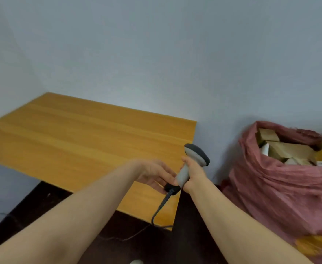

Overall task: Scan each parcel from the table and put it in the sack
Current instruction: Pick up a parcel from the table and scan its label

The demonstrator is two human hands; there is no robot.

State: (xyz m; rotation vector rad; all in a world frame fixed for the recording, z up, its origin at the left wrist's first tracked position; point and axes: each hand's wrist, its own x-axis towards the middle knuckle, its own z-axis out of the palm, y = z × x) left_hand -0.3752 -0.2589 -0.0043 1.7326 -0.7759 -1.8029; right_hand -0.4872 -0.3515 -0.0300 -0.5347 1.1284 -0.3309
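Note:
A grey-and-white handheld scanner (194,157) stands upright over the table's right edge, with my right hand (193,173) wrapped around its handle. My left hand (157,174) is beside it, fingers touching the black base of the handle where the dark coiled cable (161,205) comes out. The wooden table (76,141) shows no parcels on its top. To the right stands a pink woven sack (282,189), its mouth open and holding several brown cardboard parcels (287,149).
A pale wall runs behind the table and sack. The floor below is dark. A yellow patch (312,244) shows low on the sack. A thin wire (133,235) trails on the floor under the table's near corner.

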